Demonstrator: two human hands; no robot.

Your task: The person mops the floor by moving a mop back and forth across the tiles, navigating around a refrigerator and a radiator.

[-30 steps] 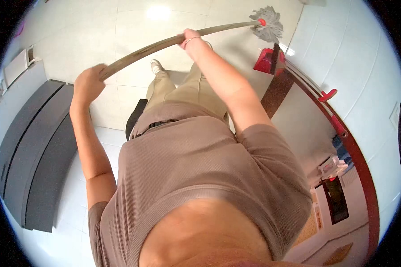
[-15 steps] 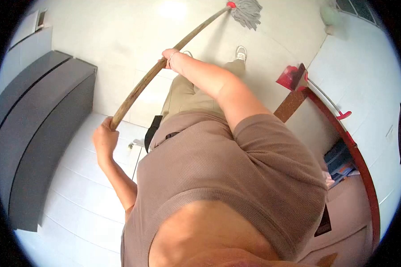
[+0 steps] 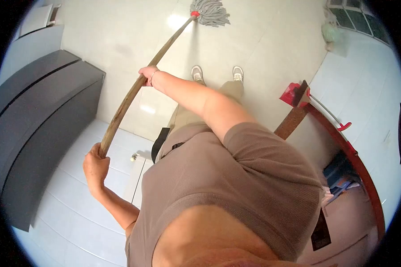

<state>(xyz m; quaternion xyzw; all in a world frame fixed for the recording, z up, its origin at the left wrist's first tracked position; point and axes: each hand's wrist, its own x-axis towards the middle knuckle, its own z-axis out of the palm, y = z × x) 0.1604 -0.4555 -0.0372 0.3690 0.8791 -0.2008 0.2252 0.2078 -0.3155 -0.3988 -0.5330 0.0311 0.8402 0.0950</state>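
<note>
A mop with a long wooden handle [image 3: 122, 109] slants across the upper left of the head view. Its grey string head [image 3: 210, 12], joined by a red socket [image 3: 194, 14], rests on the floor at the top. My left hand [image 3: 96, 167] is wrapped round the handle's near end. Farther along, about midway, my right hand [image 3: 149, 75] grips the same handle, with a thin bracelet on its wrist. Both hands are closed. Part of the fingers is hidden behind the wood.
Dark grey cabinets [image 3: 53, 115] stand at the left. To the right are a red dustpan [image 3: 294, 93], a red-handled tool [image 3: 327, 111] and a brown-edged table [image 3: 365, 178]. A greenish bag [image 3: 332, 33] sits by the wall at the upper right. My shoes [image 3: 197, 73] are on the pale floor [image 3: 272, 53].
The mop head has swept left across the floor. Both hands have shifted left and closer to me with the handle. Both shoes now show more fully.
</note>
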